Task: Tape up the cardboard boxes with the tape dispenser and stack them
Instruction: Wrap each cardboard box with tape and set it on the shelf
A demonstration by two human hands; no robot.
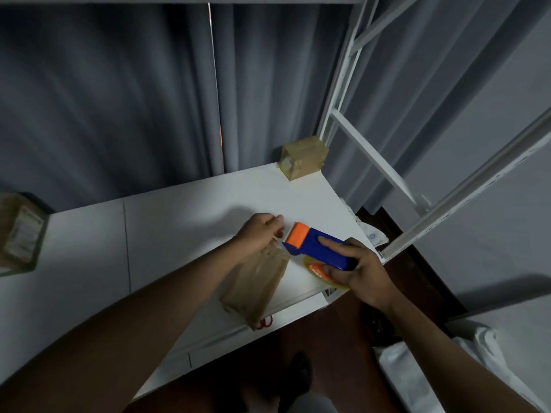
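A long cardboard box [256, 286] lies on the white table [179, 222] near its front edge. My left hand [261, 234] rests on the box's far end, fingers curled over it. My right hand [356, 268] grips a blue and orange tape dispenser [313, 244], whose orange head sits right beside the box's far right corner. A taped cardboard box [302, 158] stands at the table's far right corner. Another taped box [21, 231] stands at the far left edge.
Grey curtains [119, 99] hang behind the table. A white metal frame [372, 162] rises on the right. Something red [265, 321] peeks out under the near end of the long box. White bags [465, 368] lie on the dark floor at right.
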